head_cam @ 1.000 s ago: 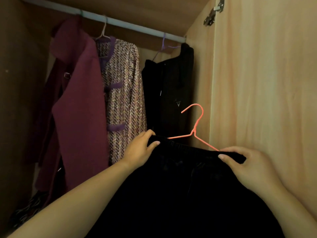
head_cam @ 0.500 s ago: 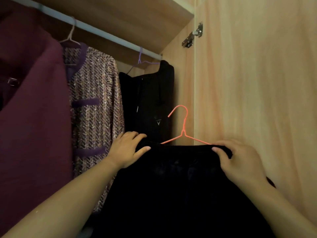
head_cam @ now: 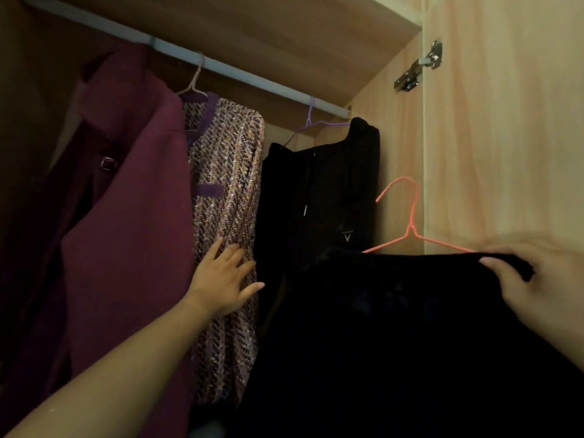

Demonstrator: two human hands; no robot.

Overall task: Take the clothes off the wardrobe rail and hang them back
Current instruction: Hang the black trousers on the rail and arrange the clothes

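Note:
A black garment (head_cam: 395, 327) hangs on an orange wire hanger (head_cam: 410, 222), held below the rail in front of the wardrobe. My right hand (head_cam: 537, 279) grips its right shoulder end. My left hand (head_cam: 224, 276) is off it, fingers spread flat against the tweed jacket (head_cam: 227, 216). The white rail (head_cam: 221, 69) runs across the top. On it hang a maroon coat (head_cam: 126, 232), the tweed jacket and a black hoodie (head_cam: 325, 197) on a purple hanger (head_cam: 311, 121).
The wardrobe's wooden side wall (head_cam: 398, 147) stands just right of the hoodie. An open door (head_cam: 505, 137) with a metal hinge (head_cam: 417, 67) fills the right side. A shelf board (head_cam: 284, 33) sits above the rail.
My left hand let go of the black garment's left end and moved left onto the tweed jacket. My right hand keeps hold of the garment. The view shifted up and right.

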